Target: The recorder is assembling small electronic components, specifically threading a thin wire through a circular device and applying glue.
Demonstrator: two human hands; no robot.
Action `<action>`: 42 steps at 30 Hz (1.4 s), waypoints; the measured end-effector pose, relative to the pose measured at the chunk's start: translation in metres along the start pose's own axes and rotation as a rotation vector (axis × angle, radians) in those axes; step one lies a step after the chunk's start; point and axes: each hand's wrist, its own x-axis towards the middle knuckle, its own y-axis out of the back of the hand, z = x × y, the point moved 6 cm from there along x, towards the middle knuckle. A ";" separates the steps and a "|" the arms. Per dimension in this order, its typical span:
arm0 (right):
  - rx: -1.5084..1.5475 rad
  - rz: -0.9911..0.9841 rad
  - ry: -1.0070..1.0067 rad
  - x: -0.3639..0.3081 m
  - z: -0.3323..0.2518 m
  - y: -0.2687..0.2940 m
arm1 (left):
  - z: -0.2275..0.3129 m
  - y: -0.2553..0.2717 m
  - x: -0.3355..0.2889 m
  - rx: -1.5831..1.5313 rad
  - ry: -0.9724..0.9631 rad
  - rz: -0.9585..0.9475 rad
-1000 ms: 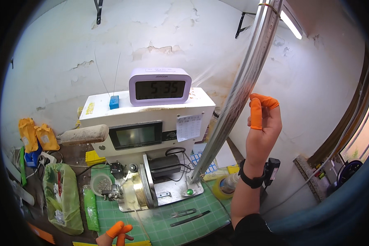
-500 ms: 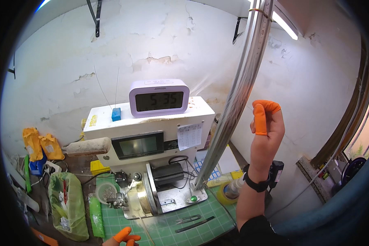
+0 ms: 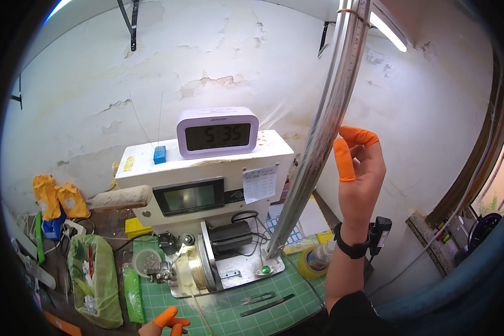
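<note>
My right hand (image 3: 364,168) is raised beside a tall metal pole (image 3: 317,159) with fine pale strands running along it. Orange covers sit on its thumb and forefinger, which bend close together near the pole; anything between them is too fine to make out. At the lower edge, my left hand (image 3: 167,323) shows only its fingers, some in orange covers, with tips apart. Just right of it, a pale strand (image 3: 200,313) runs down from the brass-coloured wheel (image 3: 195,267) of a white machine (image 3: 274,148).
A lilac clock (image 3: 217,133) and a small blue block (image 3: 159,155) stand on the machine. Thread snips (image 3: 257,298) and a dark narrow tool (image 3: 266,306) lie on the green mat (image 3: 235,322). Left are a lined bin (image 3: 95,280) and a green packet (image 3: 133,294).
My right hand has shifted left and slightly up, nearer the pole, and its forefinger has straightened a little. The left hand has moved slightly up and left.
</note>
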 end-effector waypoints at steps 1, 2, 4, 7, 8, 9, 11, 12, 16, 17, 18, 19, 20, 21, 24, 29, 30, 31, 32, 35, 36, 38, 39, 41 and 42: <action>-0.045 -0.012 -0.011 0.001 0.001 -0.001 | 0.001 0.001 0.000 0.011 -0.012 -0.005; -0.091 -0.024 -0.022 0.002 0.001 -0.001 | 0.000 0.001 -0.001 0.010 -0.010 -0.004; -0.094 0.000 0.007 0.005 0.000 0.000 | -0.001 0.003 -0.002 0.016 -0.003 0.007; -0.061 0.040 -0.006 0.004 -0.003 0.005 | -0.001 0.005 -0.003 -0.002 0.004 0.011; -0.026 0.054 -0.048 0.003 -0.002 0.006 | -0.002 0.005 -0.003 -0.001 0.007 0.011; -0.027 0.054 -0.047 0.003 -0.001 0.007 | -0.002 0.005 -0.003 -0.008 -0.003 0.016; 0.046 0.060 -0.084 0.001 0.004 0.010 | -0.002 0.005 -0.003 -0.016 -0.013 0.020; 0.046 0.058 -0.085 0.000 0.004 0.009 | -0.003 0.005 -0.003 -0.012 -0.008 0.020; -0.005 0.040 -0.018 0.001 0.004 0.006 | -0.004 0.005 -0.004 -0.001 0.016 0.017; -0.070 0.019 0.040 0.002 0.001 0.003 | -0.004 0.005 -0.004 -0.002 0.019 0.017; -0.071 0.018 0.041 0.003 0.002 0.002 | -0.003 0.004 -0.003 0.000 0.012 0.018; -0.143 0.012 0.079 0.004 -0.001 -0.001 | -0.003 0.004 -0.002 0.003 0.005 0.019; -0.214 0.007 0.117 0.005 -0.003 -0.003 | -0.003 0.003 -0.002 0.001 0.005 0.019; -0.213 0.006 0.117 0.007 -0.002 -0.004 | -0.003 0.003 -0.002 0.008 0.006 0.017; -0.339 0.016 0.208 0.010 -0.004 -0.005 | -0.002 0.002 -0.001 0.023 -0.001 0.019; -0.279 0.064 0.155 0.010 -0.002 0.000 | -0.003 0.002 -0.003 0.035 -0.004 0.028; -0.216 0.070 0.129 0.009 -0.001 0.002 | -0.003 0.002 -0.003 0.030 -0.003 0.031; -0.217 0.071 0.129 0.007 -0.002 0.005 | -0.003 0.002 -0.003 0.025 -0.001 0.034; -0.201 0.058 0.078 0.005 0.000 0.008 | -0.004 0.002 -0.003 0.024 -0.002 0.033; -0.162 0.054 0.018 0.002 0.005 0.010 | -0.004 0.003 -0.004 0.032 -0.002 0.035; -0.136 0.062 0.012 0.002 0.006 0.010 | -0.003 0.003 -0.003 0.040 -0.005 0.036; -0.106 0.067 0.016 -0.001 0.007 0.013 | -0.003 0.003 -0.003 0.047 -0.008 0.036; -0.074 0.071 0.020 -0.003 0.008 0.014 | -0.003 0.002 -0.003 0.050 -0.012 0.035; -0.060 0.068 0.008 -0.005 0.007 0.016 | -0.005 0.001 -0.003 0.053 -0.017 0.033; -0.047 0.064 -0.004 -0.007 0.006 0.017 | -0.005 0.000 -0.003 0.052 -0.018 0.034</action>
